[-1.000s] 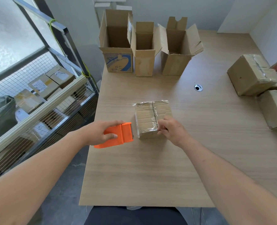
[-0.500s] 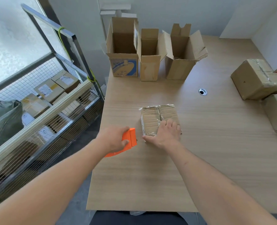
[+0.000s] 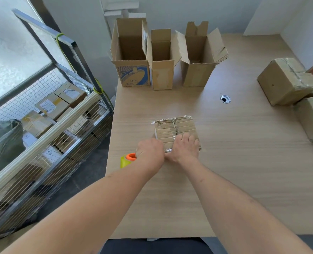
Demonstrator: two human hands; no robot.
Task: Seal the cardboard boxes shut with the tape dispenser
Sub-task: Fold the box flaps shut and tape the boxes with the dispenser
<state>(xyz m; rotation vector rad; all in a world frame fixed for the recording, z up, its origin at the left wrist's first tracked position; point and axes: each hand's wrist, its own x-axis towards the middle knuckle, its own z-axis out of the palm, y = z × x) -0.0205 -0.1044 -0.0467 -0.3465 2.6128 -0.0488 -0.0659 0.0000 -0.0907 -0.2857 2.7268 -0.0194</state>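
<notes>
Cardboard boxes [image 3: 176, 129]: one taped, three open [image 3: 163, 57].

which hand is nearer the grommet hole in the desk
Right. The right hand rests on the small taped box, below-left of the grommet hole; the left hand is farther left, gripping the tape dispenser.

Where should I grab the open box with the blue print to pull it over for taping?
Probably by the side walls of the blue-printed box, just under the rim, reaching from the front. It stands upright with flaps raised, and its right wall sits tight against the narrow box.
</notes>
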